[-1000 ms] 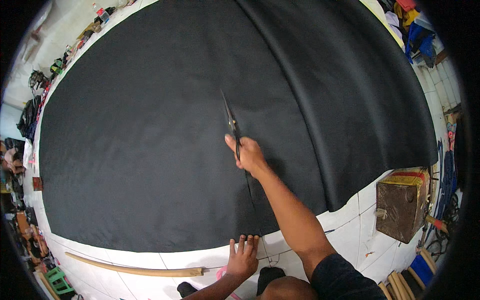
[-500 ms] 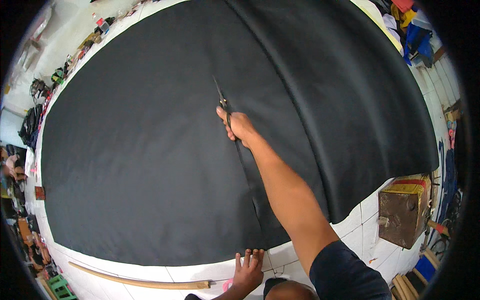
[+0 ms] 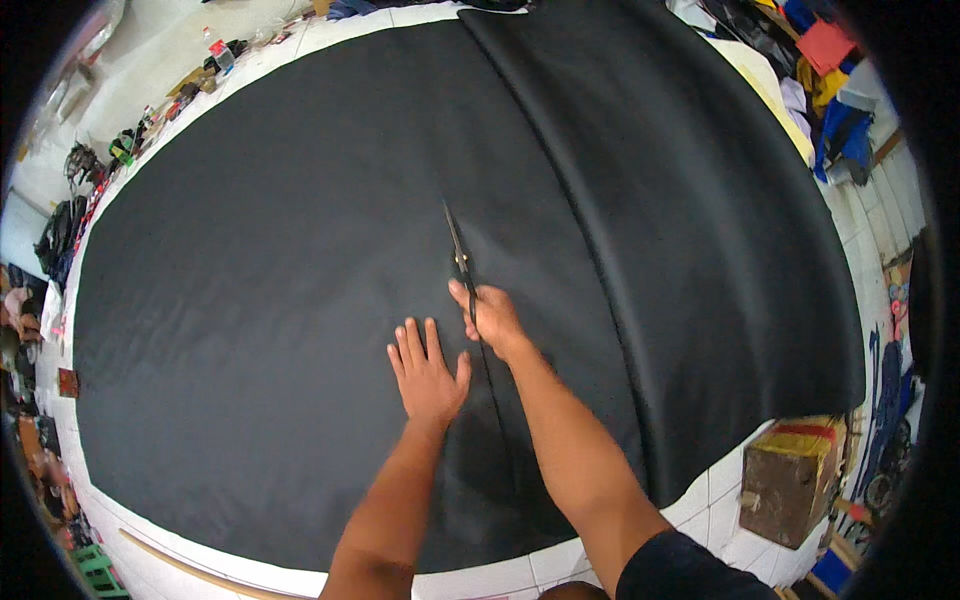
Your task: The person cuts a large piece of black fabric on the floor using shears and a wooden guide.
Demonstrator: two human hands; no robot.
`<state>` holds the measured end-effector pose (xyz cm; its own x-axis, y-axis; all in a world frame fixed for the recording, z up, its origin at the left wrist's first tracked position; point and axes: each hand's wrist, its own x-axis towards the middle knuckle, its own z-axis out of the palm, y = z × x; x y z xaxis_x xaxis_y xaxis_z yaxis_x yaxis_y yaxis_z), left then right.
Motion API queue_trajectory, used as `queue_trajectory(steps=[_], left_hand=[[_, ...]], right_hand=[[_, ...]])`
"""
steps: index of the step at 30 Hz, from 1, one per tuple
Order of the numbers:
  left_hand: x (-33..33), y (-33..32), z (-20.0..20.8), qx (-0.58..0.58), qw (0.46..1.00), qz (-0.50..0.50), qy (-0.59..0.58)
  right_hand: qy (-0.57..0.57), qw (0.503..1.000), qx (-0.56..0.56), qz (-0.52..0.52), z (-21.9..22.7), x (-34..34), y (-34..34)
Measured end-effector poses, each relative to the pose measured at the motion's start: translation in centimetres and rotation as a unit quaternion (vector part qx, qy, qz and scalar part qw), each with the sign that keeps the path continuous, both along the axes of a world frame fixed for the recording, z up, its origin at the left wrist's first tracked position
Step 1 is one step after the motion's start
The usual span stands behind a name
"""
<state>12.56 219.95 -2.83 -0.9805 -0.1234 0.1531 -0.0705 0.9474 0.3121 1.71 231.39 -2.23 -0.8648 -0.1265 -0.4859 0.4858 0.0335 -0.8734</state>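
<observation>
A large black leather-like sheet (image 3: 250,300) lies spread over the floor, and its right part is folded over in a thick layer. My right hand (image 3: 496,320) grips a pair of scissors (image 3: 457,240) by the dark handles, blades pointing away from me into the sheet near its middle. Behind the scissors a long slit (image 3: 498,415) runs back toward the near edge. My left hand (image 3: 428,384) lies flat on the sheet just left of the slit, fingers spread, holding nothing.
White floor tiles (image 3: 560,563) show along the near edge. A brown box (image 3: 785,490) stands by the sheet's near right corner. At the near left lies a long wooden pole (image 3: 190,563). Clothes, bags and a bottle (image 3: 217,50) line the surrounding edges.
My left hand has come from the sheet's near edge onto its surface beside the slit. In the picture, the scissors, my right hand and the whole scene sit lower, as the view has shifted.
</observation>
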Motion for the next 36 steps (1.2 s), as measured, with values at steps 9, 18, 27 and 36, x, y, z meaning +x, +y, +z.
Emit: queue_trajectory(steps=[9,18,27,36], left_hand=[[-1.2,0.3,0.4,-0.002,0.995,0.005,-0.099],[-1.4,0.2,-0.5,0.011,0.990,0.000,-0.138],[-1.5,0.4,-1.0,-0.014,0.988,-0.014,-0.153],[-1.4,0.2,-1.8,-0.013,0.991,-0.014,-0.136]], right_hand=[[-0.031,0.999,0.028,-0.017,-0.5,-0.1,0.1],[-0.045,0.998,0.049,-0.023,-0.1,-2.3,-0.9],[-0.013,0.998,0.057,0.013,0.8,-21.3,-2.9],[0.002,0.999,0.042,0.030,-0.2,-24.6,-3.9]])
